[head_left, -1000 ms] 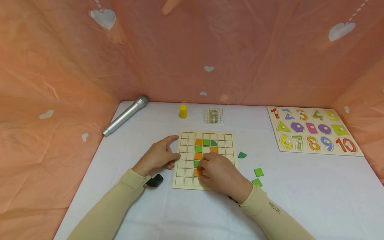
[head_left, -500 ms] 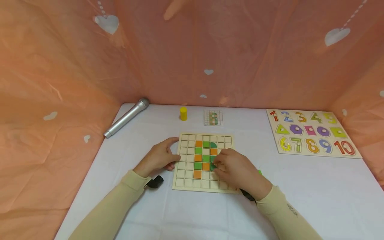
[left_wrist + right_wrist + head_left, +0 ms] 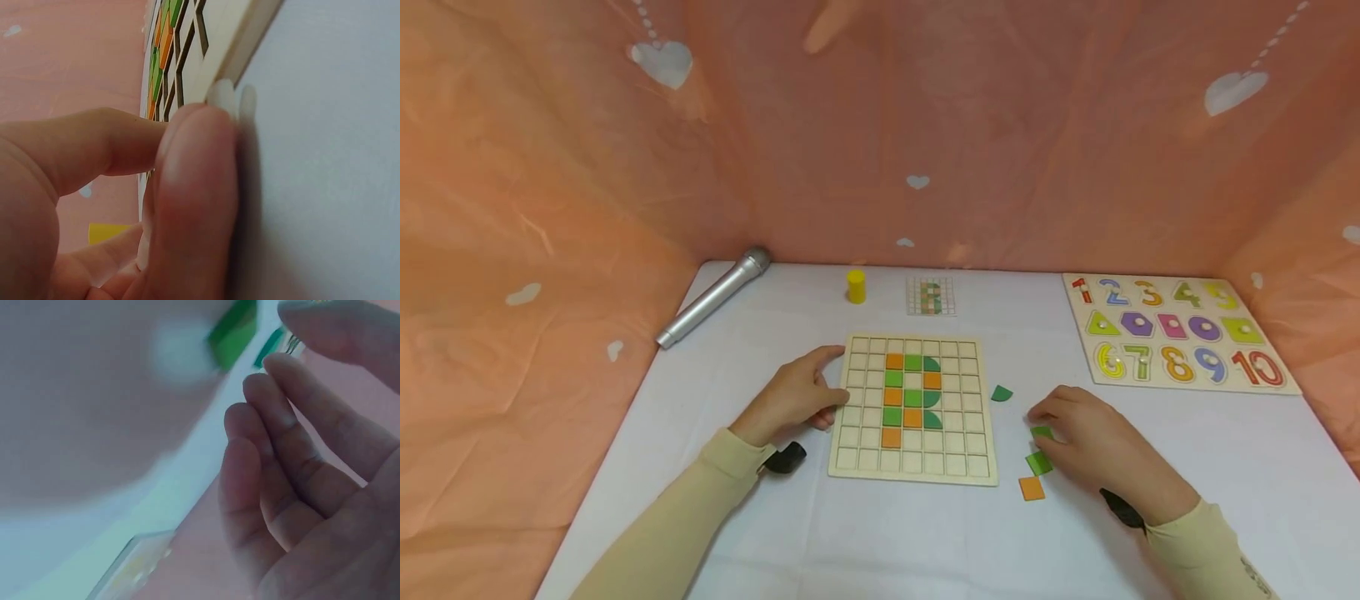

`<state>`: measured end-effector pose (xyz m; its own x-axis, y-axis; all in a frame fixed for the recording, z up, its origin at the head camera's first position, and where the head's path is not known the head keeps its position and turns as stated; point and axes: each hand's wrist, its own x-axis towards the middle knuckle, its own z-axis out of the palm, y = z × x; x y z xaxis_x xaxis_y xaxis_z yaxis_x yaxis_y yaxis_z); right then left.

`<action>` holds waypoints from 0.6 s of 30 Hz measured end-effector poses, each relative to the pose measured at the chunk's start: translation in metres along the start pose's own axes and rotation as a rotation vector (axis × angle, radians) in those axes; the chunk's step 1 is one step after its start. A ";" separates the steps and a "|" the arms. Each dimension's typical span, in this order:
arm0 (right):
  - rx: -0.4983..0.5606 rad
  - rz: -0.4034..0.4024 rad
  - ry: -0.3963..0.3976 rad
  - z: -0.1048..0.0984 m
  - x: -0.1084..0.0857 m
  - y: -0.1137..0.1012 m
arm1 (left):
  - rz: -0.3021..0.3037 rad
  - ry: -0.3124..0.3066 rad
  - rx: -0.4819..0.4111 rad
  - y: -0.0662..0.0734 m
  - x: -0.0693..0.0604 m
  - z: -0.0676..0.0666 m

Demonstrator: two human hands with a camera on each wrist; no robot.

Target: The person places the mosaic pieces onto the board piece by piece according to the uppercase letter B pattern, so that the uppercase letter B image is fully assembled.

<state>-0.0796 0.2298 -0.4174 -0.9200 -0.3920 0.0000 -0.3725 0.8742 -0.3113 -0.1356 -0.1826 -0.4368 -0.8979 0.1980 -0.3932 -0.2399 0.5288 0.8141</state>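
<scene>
A square wooden grid board lies on the table with orange, green and dark green tiles set in its cells. My left hand rests at the board's left side, index finger and thumb touching the edge; the left wrist view shows a fingertip against that edge. Right of the board, my right hand hovers at a light green square tile, thumb and fingers apart. In the right wrist view this green tile is free of the fingers. Another green tile and an orange tile lie just below.
A dark green quarter-circle lies beside the board. Behind stand a yellow cylinder and a pattern card. A silver microphone lies at back left, a number puzzle at right. Orange cloth encloses the table.
My right hand has moved right, from over the board's tiles to the loose green tiles. The dark green pieces it covered are now visible in the grid. My left hand has stayed in place.
</scene>
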 end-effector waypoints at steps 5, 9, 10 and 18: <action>0.009 0.016 -0.003 0.000 -0.009 0.014 | 0.002 0.001 -0.003 0.001 -0.001 0.000; 0.024 0.013 0.004 0.000 -0.012 0.016 | 0.010 0.003 -0.014 0.000 0.000 0.000; 0.027 0.012 0.006 0.000 -0.012 0.016 | 0.008 0.004 -0.015 0.000 0.000 0.000; 0.021 0.016 -0.009 0.001 -0.008 0.015 | -0.001 0.005 -0.019 0.001 -0.002 0.000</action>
<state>-0.0780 0.2460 -0.4233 -0.9247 -0.3806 -0.0138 -0.3549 0.8742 -0.3314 -0.1340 -0.1824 -0.4356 -0.8993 0.1934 -0.3923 -0.2481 0.5131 0.8217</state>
